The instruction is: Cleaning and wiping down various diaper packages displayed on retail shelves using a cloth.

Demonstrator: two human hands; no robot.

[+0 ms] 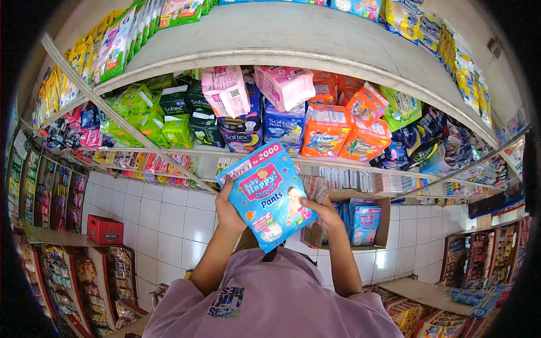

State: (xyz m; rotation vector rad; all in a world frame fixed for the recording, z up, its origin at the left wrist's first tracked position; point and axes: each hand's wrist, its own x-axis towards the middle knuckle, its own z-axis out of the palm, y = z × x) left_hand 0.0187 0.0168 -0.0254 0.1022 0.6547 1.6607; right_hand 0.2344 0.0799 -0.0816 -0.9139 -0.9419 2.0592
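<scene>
A blue Baby Happy diaper-pants pack (pixel 270 200) is held up in front of my chest, tilted, its printed front facing me. My left hand (pixel 230 211) grips its left edge, thumb on the front. On the lower right edge, my right hand (pixel 324 212) has its thumb over the front, fingers behind. A striped cloth (pixel 315 186) shows behind the pack by my right hand; whether that hand holds it too, I cannot tell. Below to the right, an open cardboard box (pixel 385 224) on the floor contains several similar blue packs (pixel 366 224).
Ahead, a shelf bears pink packs (pixel 226 91), green packs (pixel 177 131), Softex packs (pixel 284 122) and orange Charm packs (pixel 325 131). An upper shelf (pixel 270 34) juts above them. A red crate (pixel 105 230) stands left. Stocked racks (pixel 88 279) flank the white tiled floor (pixel 169 224).
</scene>
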